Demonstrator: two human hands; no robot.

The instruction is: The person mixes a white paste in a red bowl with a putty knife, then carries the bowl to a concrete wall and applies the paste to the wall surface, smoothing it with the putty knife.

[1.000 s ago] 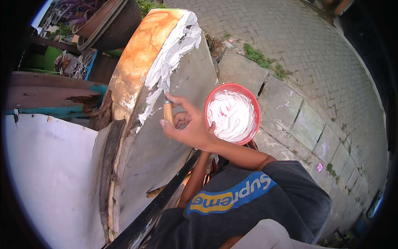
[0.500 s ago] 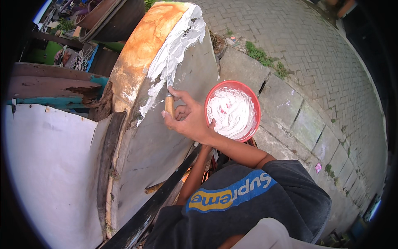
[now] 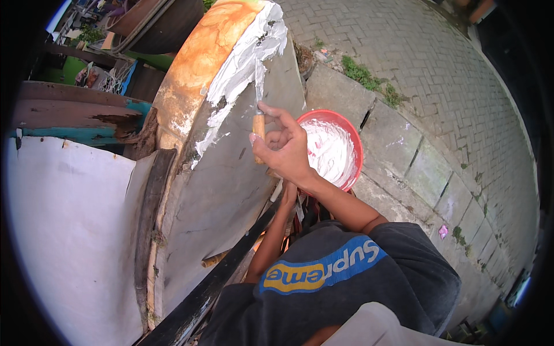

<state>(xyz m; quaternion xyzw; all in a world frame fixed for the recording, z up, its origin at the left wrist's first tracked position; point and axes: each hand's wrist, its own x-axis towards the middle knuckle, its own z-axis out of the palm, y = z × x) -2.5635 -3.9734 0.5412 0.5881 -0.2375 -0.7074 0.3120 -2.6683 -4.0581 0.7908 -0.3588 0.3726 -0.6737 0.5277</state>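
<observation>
Red bowl (image 3: 330,114) holds smeared white paste (image 3: 332,151)

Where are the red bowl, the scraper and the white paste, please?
Red bowl (image 3: 359,149), head view: on its right rim.
Scraper (image 3: 259,123), head view: on its wooden handle.
White paste (image 3: 234,76), head view: middle of the smear on the wall.

soft, diffuse daylight | faint shadows | white paste (image 3: 332,153) brightest | paving (image 3: 404,55) bows toward rim | corners black
</observation>
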